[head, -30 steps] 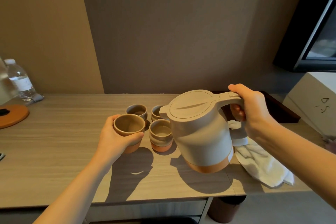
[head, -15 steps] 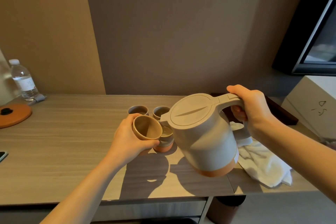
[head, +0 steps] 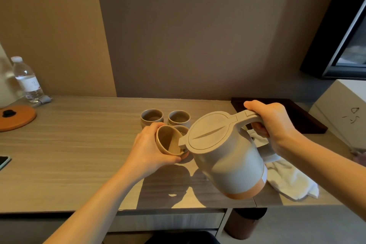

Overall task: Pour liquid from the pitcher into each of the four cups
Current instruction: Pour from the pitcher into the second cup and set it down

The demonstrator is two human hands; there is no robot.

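My right hand (head: 274,125) grips the handle of a grey pitcher (head: 225,156) with an orange base, tilted to the left above the table. Its spout sits at the rim of a tan cup (head: 168,142), which my left hand (head: 150,148) holds tilted toward the pitcher. Liquid shows inside that cup. Two more cups (head: 152,118) (head: 178,118) stand side by side behind. A further cup (head: 181,129) is mostly hidden behind the held one and the pitcher.
A white cloth (head: 291,178) lies right of the pitcher. A dark tray (head: 309,121) and a white box (head: 344,111) are at the back right. At the far left stand a water bottle (head: 26,80) and an orange coaster (head: 17,118). The wooden table (head: 69,154) has its front edge near me.
My left hand lifted the cup off the table, tilted it and brought it right to the spout. The pitcher tipped further to the left, and liquid now lies in the cup.
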